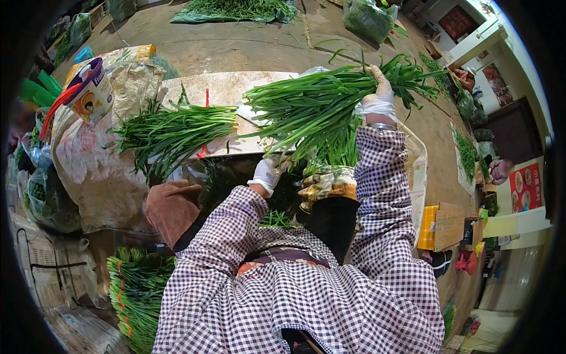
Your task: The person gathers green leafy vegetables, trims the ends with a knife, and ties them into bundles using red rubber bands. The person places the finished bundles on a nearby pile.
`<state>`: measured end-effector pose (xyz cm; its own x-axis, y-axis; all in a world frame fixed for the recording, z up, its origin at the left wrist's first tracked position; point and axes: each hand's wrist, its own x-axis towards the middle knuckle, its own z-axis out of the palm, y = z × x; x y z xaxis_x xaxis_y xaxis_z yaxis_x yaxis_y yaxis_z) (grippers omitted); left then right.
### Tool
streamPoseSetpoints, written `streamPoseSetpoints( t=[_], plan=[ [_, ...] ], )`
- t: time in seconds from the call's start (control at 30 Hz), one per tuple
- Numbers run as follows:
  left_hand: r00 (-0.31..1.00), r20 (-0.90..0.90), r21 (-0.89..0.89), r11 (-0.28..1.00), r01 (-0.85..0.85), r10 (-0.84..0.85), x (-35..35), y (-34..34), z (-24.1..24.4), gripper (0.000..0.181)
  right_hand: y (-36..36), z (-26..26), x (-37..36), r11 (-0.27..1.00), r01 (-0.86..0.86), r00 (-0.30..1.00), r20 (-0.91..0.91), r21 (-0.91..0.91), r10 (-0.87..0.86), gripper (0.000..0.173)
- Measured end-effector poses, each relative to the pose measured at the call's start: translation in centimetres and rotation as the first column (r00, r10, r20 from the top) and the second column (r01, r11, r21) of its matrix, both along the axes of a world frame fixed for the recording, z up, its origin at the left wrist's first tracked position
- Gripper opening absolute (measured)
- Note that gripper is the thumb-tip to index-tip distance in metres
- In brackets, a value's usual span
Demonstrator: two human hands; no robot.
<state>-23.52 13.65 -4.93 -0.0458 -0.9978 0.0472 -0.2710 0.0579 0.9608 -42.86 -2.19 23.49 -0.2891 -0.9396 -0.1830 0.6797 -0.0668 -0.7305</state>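
My right hand (pixel 379 90), in a whitish glove, grips a large bunch of Chinese chives (pixel 309 99) near its leafy end. The pale stem ends fan out to the left over the white board (pixel 265 82). Below them my left hand (pixel 269 173), gloved too, has its fingers drawn together at the board's near edge, close to the hanging stems. Whether it pinches a stalk is hidden. A smaller bunch of chives (pixel 185 126) lies on the board's left side, stems pointing right, over a red tie (pixel 207 98). More chives (pixel 338 148) rest on my right knee, beneath the held bunch.
Left of the board, a printed tub (pixel 93 95) with red ties (pixel 57 106) stands on a sack-covered stack (pixel 106 163). Tied chive bundles (pixel 137 292) are by my left side. A pale plastic crate (pixel 413 172) is at my right. Bagged greens (pixel 369 20) sit on the floor ahead.
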Motion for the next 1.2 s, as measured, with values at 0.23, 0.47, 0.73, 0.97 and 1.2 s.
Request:
streamPoseSetpoints(
  t=[0.23,0.47,0.73,0.97,1.2],
  plan=[
    [0.826,-0.564,0.200,0.971,0.129,0.007,0.4,3.5,2.1,0.023,0.8,0.6,0.1,0.994,-0.069,0.998,-0.009,-0.088,0.068,0.010],
    [0.991,-0.103,0.181,0.978,0.107,-0.090,3.4,6.9,-2.6,0.014,-0.9,0.4,-1.3,0.991,-0.061,0.998,-0.026,-0.120,0.058,0.010],
    [0.897,0.415,0.179,0.980,0.083,-0.152,2.9,5.6,1.7,0.082,0.4,2.2,-0.4,0.997,0.008,1.000,0.021,-0.072,-0.006,0.010],
    [1.000,0.011,-0.117,0.993,0.029,-0.028,-0.8,-0.8,1.4,0.069,0.4,1.3,1.8,0.995,-0.078,0.997,0.024,-0.058,0.079,0.007],
    [0.975,-0.018,0.429,0.879,0.209,-0.224,3.6,3.4,-6.3,0.022,1.9,3.6,0.5,0.978,-0.140,0.989,0.015,-0.156,0.144,0.007]
  ],
)
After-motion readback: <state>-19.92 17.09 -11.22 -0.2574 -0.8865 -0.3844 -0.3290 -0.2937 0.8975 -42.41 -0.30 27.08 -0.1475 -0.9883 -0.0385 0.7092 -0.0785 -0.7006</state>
